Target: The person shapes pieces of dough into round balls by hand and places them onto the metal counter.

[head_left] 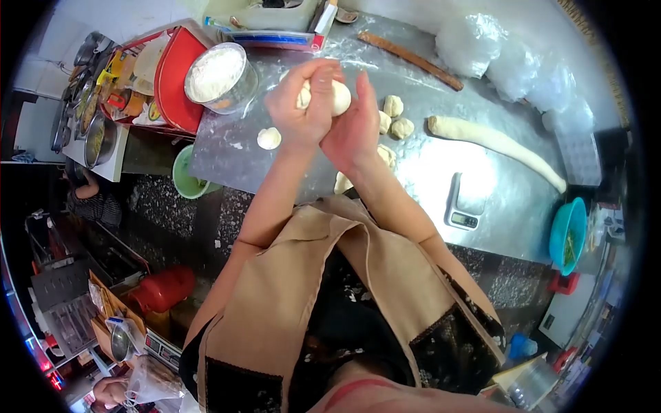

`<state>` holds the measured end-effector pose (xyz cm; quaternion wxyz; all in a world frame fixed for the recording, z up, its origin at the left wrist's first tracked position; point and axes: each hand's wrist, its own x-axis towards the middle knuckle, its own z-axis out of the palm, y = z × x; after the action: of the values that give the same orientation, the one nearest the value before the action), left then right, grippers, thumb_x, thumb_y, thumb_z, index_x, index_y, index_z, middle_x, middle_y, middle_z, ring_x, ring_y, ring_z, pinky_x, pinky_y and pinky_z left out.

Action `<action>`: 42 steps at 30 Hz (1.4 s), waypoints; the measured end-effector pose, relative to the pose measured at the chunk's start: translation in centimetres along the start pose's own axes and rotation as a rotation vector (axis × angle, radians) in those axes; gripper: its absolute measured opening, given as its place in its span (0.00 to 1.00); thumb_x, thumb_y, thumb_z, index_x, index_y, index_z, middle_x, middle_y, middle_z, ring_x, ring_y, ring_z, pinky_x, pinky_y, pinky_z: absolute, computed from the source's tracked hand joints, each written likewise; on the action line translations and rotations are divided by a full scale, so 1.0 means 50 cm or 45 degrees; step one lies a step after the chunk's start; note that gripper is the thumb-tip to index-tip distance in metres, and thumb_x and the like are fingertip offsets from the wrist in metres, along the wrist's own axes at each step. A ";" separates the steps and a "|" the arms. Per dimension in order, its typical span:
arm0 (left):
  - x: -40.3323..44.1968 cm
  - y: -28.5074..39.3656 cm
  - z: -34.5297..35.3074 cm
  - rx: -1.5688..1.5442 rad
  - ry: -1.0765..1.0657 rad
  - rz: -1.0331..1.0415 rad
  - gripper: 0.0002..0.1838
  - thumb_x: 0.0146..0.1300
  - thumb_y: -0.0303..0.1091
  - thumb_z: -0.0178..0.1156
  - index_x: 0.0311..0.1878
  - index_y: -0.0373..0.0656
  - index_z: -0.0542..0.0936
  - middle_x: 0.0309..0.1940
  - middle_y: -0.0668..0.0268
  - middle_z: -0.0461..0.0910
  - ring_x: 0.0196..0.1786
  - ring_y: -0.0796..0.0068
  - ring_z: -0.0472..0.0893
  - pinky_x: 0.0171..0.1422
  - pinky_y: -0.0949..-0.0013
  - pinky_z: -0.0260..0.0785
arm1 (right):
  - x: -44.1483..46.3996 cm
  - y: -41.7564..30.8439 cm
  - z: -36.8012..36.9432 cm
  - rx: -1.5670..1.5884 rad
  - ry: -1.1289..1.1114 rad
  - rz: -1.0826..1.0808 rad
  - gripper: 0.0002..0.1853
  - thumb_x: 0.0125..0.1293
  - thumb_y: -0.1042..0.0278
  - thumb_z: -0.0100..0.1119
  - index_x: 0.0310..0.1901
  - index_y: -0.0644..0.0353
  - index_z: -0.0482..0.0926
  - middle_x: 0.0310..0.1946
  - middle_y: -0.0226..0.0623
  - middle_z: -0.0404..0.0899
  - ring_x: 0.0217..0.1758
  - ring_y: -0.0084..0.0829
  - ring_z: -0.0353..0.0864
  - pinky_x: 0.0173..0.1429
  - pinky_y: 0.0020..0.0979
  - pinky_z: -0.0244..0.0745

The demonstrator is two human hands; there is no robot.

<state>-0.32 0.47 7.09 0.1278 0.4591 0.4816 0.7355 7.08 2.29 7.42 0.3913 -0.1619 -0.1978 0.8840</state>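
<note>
Over the metal table, my left hand (301, 102) curls around a pale dough ball (340, 98), which bulges out beside its thumb. My right hand (352, 127) cups the same ball from the right with one digit stretched upward; its other fingers are mostly hidden. Just right of my hands, several small dough pieces (402, 128) lie on the tabletop, and more dough (385, 155) is partly covered by my right forearm. A flattened round of dough (269, 138) lies left of my wrists. Farther right stretches a long dough roll (492, 141).
A bowl of flour (217, 72) stands at the table's left, beside a red basket (180, 79). On the metal table (420, 182) are a digital scale (465, 203) and a wooden stick (411, 60). Plastic bags (471, 45) line the back. Green (187, 173) and blue (569, 234) basins flank the table.
</note>
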 end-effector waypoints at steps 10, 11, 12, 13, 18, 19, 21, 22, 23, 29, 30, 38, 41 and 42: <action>-0.025 -0.020 0.030 -0.414 0.106 0.083 0.29 0.66 0.47 0.50 0.63 0.36 0.65 0.61 0.54 0.68 0.67 0.60 0.63 0.73 0.57 0.45 | 0.034 0.004 -0.060 -0.652 -0.147 -0.706 0.28 0.64 0.56 0.40 0.60 0.68 0.66 0.56 0.43 0.71 0.59 0.34 0.70 0.65 0.33 0.61; -0.026 -0.017 0.022 -0.429 0.107 -0.191 0.29 0.67 0.44 0.49 0.65 0.35 0.61 0.62 0.53 0.65 0.67 0.59 0.63 0.70 0.59 0.50 | 0.033 0.010 -0.064 -1.064 -0.274 -0.956 0.30 0.64 0.54 0.41 0.62 0.68 0.64 0.57 0.43 0.70 0.60 0.32 0.69 0.65 0.32 0.60; -0.015 0.001 0.019 -0.443 0.110 -0.461 0.29 0.68 0.41 0.47 0.67 0.34 0.58 0.64 0.52 0.62 0.67 0.58 0.63 0.68 0.61 0.56 | 0.035 0.018 -0.063 -1.066 -0.279 -0.943 0.30 0.64 0.54 0.41 0.62 0.68 0.64 0.57 0.43 0.70 0.60 0.32 0.69 0.65 0.32 0.60; 0.000 0.001 0.017 -0.617 0.140 -0.526 0.28 0.65 0.31 0.43 0.67 0.32 0.55 0.64 0.50 0.61 0.66 0.57 0.64 0.65 0.63 0.63 | 0.041 0.026 -0.058 -0.891 -0.222 -0.956 0.31 0.63 0.52 0.41 0.63 0.68 0.63 0.59 0.43 0.67 0.62 0.33 0.66 0.67 0.32 0.58; 0.005 -0.025 0.012 -0.882 0.194 -0.807 0.32 0.54 0.20 0.40 0.66 0.30 0.56 0.64 0.49 0.61 0.64 0.59 0.67 0.68 0.63 0.61 | 0.043 0.050 -0.071 -0.956 -0.205 -1.084 0.34 0.65 0.46 0.40 0.63 0.68 0.62 0.65 0.46 0.59 0.69 0.36 0.57 0.70 0.33 0.51; -0.003 -0.042 0.006 -0.794 0.045 -0.773 0.31 0.56 0.21 0.41 0.67 0.32 0.55 0.65 0.50 0.60 0.65 0.60 0.65 0.69 0.63 0.59 | 0.031 0.045 -0.044 -1.086 -0.010 -1.342 0.22 0.67 0.58 0.45 0.56 0.66 0.69 0.59 0.46 0.67 0.63 0.36 0.66 0.65 0.33 0.58; -0.014 -0.061 -0.002 -0.713 -0.098 -0.745 0.31 0.58 0.23 0.43 0.68 0.34 0.54 0.66 0.51 0.58 0.66 0.62 0.64 0.69 0.64 0.58 | 0.046 0.054 -0.074 -0.904 0.062 -1.058 0.20 0.65 0.62 0.48 0.53 0.66 0.71 0.55 0.45 0.71 0.59 0.35 0.69 0.62 0.33 0.62; -0.017 -0.065 -0.003 -0.865 -0.003 -0.823 0.30 0.62 0.26 0.43 0.69 0.36 0.55 0.67 0.52 0.58 0.67 0.63 0.62 0.70 0.65 0.56 | 0.056 0.056 -0.085 -0.709 0.122 -0.789 0.17 0.63 0.65 0.50 0.50 0.67 0.73 0.52 0.45 0.74 0.55 0.34 0.72 0.59 0.33 0.65; -0.018 -0.072 -0.004 -1.016 0.094 -0.895 0.28 0.65 0.29 0.44 0.69 0.39 0.55 0.67 0.53 0.58 0.68 0.65 0.60 0.71 0.66 0.54 | 0.065 0.061 -0.093 -0.702 0.164 -0.851 0.13 0.58 0.69 0.56 0.43 0.65 0.77 0.44 0.42 0.78 0.46 0.34 0.76 0.53 0.31 0.70; -0.082 -0.234 -0.052 -1.048 0.127 -1.075 0.25 0.70 0.37 0.37 0.69 0.46 0.57 0.67 0.57 0.58 0.68 0.66 0.58 0.72 0.66 0.50 | 0.107 0.115 -0.153 -1.565 0.008 -1.241 0.05 0.54 0.73 0.59 0.31 0.65 0.80 0.33 0.43 0.79 0.38 0.35 0.79 0.46 0.30 0.73; -0.089 -0.260 -0.065 -0.947 0.189 -1.201 0.25 0.70 0.37 0.38 0.69 0.48 0.57 0.67 0.58 0.58 0.68 0.66 0.59 0.72 0.66 0.50 | 0.124 0.140 -0.189 -1.571 0.084 -1.059 0.05 0.53 0.73 0.60 0.30 0.65 0.79 0.32 0.43 0.80 0.37 0.34 0.79 0.44 0.30 0.73; -0.208 -0.364 -0.271 -0.474 0.469 -1.499 0.28 0.66 0.46 0.49 0.67 0.47 0.59 0.64 0.60 0.63 0.63 0.63 0.66 0.65 0.59 0.56 | 0.373 0.272 -0.416 -1.850 0.280 -0.677 0.06 0.52 0.69 0.61 0.28 0.63 0.79 0.31 0.41 0.79 0.39 0.42 0.79 0.43 0.35 0.74; -0.241 -0.350 -0.351 -0.244 0.540 -1.564 0.26 0.65 0.41 0.51 0.65 0.44 0.62 0.61 0.60 0.67 0.62 0.65 0.68 0.64 0.61 0.58 | 0.418 0.323 -0.482 -2.356 -0.103 -0.990 0.09 0.50 0.70 0.61 0.35 0.61 0.79 0.39 0.40 0.78 0.46 0.44 0.76 0.50 0.38 0.73; -0.245 -0.340 -0.367 -0.174 0.602 -1.643 0.24 0.65 0.39 0.52 0.63 0.44 0.65 0.58 0.63 0.70 0.60 0.68 0.69 0.62 0.64 0.59 | 0.420 0.328 -0.472 -2.502 -0.104 -1.029 0.12 0.51 0.68 0.60 0.39 0.59 0.79 0.43 0.40 0.77 0.50 0.45 0.74 0.53 0.39 0.72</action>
<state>-12.61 -9.53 -15.79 0.4602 -0.1011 0.6261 0.6213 -6.25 13.34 -23.65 0.3465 -0.2994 -0.8770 0.1456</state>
